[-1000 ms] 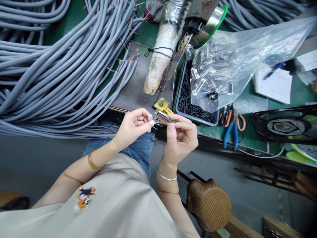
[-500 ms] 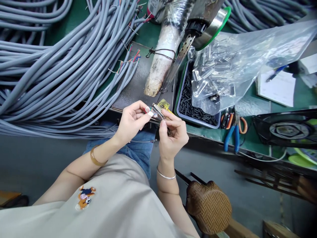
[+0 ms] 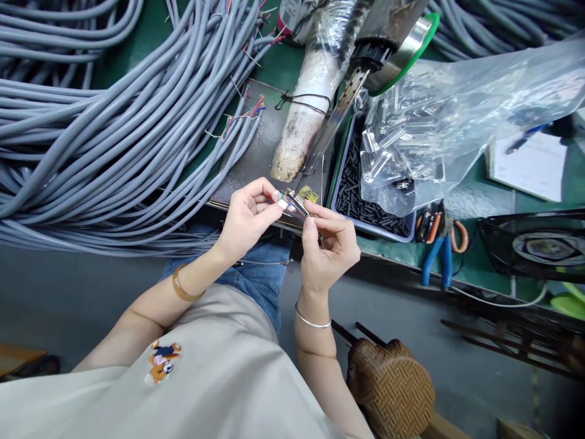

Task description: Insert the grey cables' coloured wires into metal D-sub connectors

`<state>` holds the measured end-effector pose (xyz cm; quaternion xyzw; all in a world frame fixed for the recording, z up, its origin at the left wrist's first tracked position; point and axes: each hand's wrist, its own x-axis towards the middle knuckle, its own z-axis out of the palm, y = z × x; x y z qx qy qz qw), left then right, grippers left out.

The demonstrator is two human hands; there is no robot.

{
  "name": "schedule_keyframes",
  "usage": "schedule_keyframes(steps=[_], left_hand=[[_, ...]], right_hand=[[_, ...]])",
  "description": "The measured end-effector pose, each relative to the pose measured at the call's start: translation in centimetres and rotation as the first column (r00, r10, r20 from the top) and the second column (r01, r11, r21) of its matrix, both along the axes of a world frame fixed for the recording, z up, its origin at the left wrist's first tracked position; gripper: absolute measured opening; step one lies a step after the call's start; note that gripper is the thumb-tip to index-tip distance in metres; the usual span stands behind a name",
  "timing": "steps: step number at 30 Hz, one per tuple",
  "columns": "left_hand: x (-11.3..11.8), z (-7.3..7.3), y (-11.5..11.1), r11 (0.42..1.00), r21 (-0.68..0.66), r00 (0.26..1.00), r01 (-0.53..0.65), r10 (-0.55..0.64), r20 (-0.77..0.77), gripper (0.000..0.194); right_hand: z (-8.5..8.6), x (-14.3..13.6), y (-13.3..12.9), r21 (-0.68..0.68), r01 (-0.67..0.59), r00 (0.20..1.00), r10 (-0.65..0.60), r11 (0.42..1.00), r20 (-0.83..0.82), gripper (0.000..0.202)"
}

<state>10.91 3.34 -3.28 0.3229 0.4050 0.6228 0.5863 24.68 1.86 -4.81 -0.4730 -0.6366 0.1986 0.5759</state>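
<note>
Your left hand (image 3: 244,219) pinches the coloured wires (image 3: 283,196); the fingers of your right hand (image 3: 329,244) grasp the connector (image 3: 298,205) by one end, at the front edge of the counter (image 3: 384,247). Steady the connector, angle its contacts toward the wires, and pinch near their tips to limit splaying.

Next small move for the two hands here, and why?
I'd nudge the coloured wires in the left hand into line with the connector, with the right hand holding it steady. Reason: the left fingertips pinch the wires right beside the connector's row of contacts. Whether any wire is already seated is too small to tell.
</note>
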Motion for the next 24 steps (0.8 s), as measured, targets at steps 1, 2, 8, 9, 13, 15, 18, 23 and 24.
schedule_keyframes(steps=[1, 2, 8, 9, 13, 15, 18, 23, 24], left_hand=[[-0.01, -0.03, 0.03, 1.000, 0.003, 1.000, 0.003, -0.003, -0.005, 0.028], [-0.02, -0.06, 0.07, 1.000, 0.008, 1.000, 0.007, -0.007, -0.008, 0.027], [-0.16, 0.08, 0.41, 0.999, 0.037, 1.000, 0.017, -0.016, -0.008, 0.020], [-0.16, 0.15, 0.47, 0.999, 0.036, 1.000, 0.017, -0.017, -0.007, 0.020], [-0.17, 0.41, 0.55, 1.000, 0.019, 1.000, 0.007, -0.007, -0.007, 0.025], [-0.17, 0.47, 0.52, 1.000, 0.018, 1.000, 0.003, -0.002, -0.011, 0.027], [-0.18, 0.46, 0.41, 1.000, 0.016, 1.000, 0.004, -0.004, -0.029, 0.029], [-0.17, 0.47, 0.31, 1.000, 0.012, 0.999, -0.011, 0.012, -0.053, 0.028], [-0.16, 0.50, 0.31, 1.000, 0.017, 0.999, -0.011, 0.012, -0.051, 0.028]], right_hand=[[0.04, 0.04, 0.07, 0.007, 0.003, 1.000, -0.003, 1.000, 0.013, 0.007], [0.08, 0.08, 0.14, 0.015, 0.004, 1.000, -0.004, 1.000, 0.025, 0.007], [0.30, 0.21, 0.46, 0.051, -0.010, 0.999, 0.007, 0.999, 0.048, 0.005], [0.32, 0.21, 0.51, 0.059, -0.010, 0.999, 0.007, 0.998, 0.054, 0.005], [0.38, 0.13, 0.71, 0.081, -0.001, 0.996, -0.007, 0.997, 0.091, 0.005], [0.44, 0.07, 0.78, 0.093, 0.004, 0.995, -0.013, 0.996, 0.098, 0.005], [0.64, 0.03, 0.86, 0.114, 0.009, 0.994, -0.021, 0.993, 0.107, 0.005], [0.99, 0.03, 0.93, 0.136, 0.010, 0.990, -0.029, 0.991, 0.140, 0.005], [1.03, 0.03, 0.95, 0.142, 0.008, 0.989, -0.028, 0.990, 0.142, 0.006]])
